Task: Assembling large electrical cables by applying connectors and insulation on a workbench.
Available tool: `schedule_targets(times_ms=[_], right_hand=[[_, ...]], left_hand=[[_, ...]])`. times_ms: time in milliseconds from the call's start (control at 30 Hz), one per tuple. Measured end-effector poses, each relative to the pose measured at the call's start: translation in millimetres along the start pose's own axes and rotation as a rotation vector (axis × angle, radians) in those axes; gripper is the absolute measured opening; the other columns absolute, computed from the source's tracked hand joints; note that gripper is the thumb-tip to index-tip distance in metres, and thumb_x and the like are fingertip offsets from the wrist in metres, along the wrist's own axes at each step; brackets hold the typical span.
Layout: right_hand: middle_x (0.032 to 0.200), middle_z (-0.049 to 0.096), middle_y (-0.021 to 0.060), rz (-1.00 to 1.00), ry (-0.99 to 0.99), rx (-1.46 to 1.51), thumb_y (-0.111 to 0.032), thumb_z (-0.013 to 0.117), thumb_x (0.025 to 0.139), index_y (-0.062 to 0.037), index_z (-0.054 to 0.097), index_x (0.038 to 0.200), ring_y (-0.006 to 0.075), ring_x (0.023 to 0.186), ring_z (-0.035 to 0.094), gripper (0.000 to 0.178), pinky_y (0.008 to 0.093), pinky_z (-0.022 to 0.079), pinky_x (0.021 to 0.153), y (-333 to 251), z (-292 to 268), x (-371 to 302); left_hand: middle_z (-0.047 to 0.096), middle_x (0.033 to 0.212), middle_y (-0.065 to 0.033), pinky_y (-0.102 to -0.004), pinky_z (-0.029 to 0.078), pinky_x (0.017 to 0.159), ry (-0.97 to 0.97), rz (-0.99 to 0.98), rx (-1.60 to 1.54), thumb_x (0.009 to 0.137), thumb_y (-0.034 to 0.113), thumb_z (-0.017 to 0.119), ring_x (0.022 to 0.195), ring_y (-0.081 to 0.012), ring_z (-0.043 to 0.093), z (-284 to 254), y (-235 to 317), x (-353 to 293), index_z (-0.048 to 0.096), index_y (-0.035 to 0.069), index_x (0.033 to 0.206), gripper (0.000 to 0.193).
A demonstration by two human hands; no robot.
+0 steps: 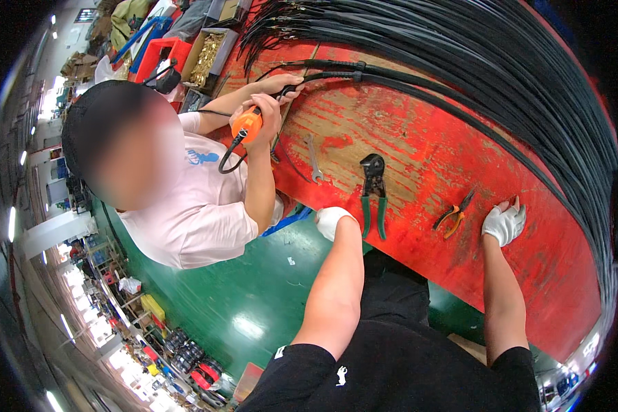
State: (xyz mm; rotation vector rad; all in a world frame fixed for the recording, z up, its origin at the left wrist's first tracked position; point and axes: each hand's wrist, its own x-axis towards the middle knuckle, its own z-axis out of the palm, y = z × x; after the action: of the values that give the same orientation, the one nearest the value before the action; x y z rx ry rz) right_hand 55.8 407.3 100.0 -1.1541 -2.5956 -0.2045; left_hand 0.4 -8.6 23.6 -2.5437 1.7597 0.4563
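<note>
One worn red table (419,158) bears dozens of black cables (405,34) along its far side. A green-handled cutter (373,173) lies near the gloved left hand (335,223) — at the near edge, fingers hidden, grip impossible to tell. The gloved right hand (505,224) rests on the table, slightly spread — just right of the orange-handled pliers (459,211).

Head-worn fisheye, facing down, near red tabletop (422,154)
</note>
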Motion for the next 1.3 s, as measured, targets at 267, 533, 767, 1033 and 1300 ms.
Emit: schedule_targets(times_ms=[267, 533, 767, 1033, 1300], right_hand=[[0.143, 0.05, 0.0207, 0.019, -0.026, 0.009, -0.032, 0.055, 0.094, -0.0154, 0.057, 0.133, 0.0386, 0.132, 0.046, 0.042, 0.0519, 0.032, 0.112, 0, -1, -1], [0.137, 0.055, 0.021, -0.009, 0.012, -0.009, -0.032, 0.056, 0.092, -0.0153, 0.058, 0.132, 0.0402, 0.126, 0.051, 0.043, 0.0532, 0.036, 0.108, 4, 2, 3], [0.137, 0.056, 0.0192, 0.008, 0.021, -0.008, -0.033, 0.056, 0.094, -0.0175, 0.058, 0.131, 0.0389, 0.128, 0.049, 0.041, 0.0531, 0.034, 0.11, 9, 4, 4], [0.14, 0.054, 0.019, 0.019, -0.007, -0.014, -0.033, 0.056, 0.094, -0.0176, 0.057, 0.133, 0.0384, 0.13, 0.048, 0.042, 0.0529, 0.033, 0.111, 12, 5, 0], [0.14, 0.054, 0.0185, 0.014, 0.01, -0.019, -0.033, 0.056, 0.094, -0.017, 0.059, 0.131, 0.0396, 0.129, 0.048, 0.041, 0.0531, 0.034, 0.11, 10, 4, 5]], left_hand=[[0.075, 0.092, -0.0125, -0.0479, 0.058, 0.077, -0.063, 0.078, 0.058, 0.093, 0.029, 0.036, 0.084, -0.0331, 0.072, -5, 3, 2, 0.069, 0.008, 0.087, 0.04], [0.073, 0.11, -0.0144, -0.0456, 0.054, 0.089, -0.067, 0.011, -0.011, 0.096, 0.039, 0.035, 0.1, -0.0324, 0.07, 1, 6, 10, 0.072, 0.007, 0.1, 0.05], [0.067, 0.124, -0.0142, -0.0424, 0.049, 0.097, -0.082, -0.06, -0.155, 0.093, 0.046, 0.041, 0.109, -0.03, 0.065, 1, 8, -5, 0.069, 0.005, 0.113, 0.054], [0.063, 0.133, -0.0135, -0.0399, 0.045, 0.102, -0.124, -0.195, -0.343, 0.091, 0.05, 0.044, 0.115, -0.0277, 0.061, -19, 13, -14, 0.067, 0.004, 0.12, 0.059], [0.064, 0.128, -0.0115, -0.0388, 0.046, 0.1, -0.1, -0.182, -0.286, 0.092, 0.049, 0.041, 0.112, -0.0252, 0.061, -9, 7, -1, 0.069, 0.008, 0.114, 0.055]])
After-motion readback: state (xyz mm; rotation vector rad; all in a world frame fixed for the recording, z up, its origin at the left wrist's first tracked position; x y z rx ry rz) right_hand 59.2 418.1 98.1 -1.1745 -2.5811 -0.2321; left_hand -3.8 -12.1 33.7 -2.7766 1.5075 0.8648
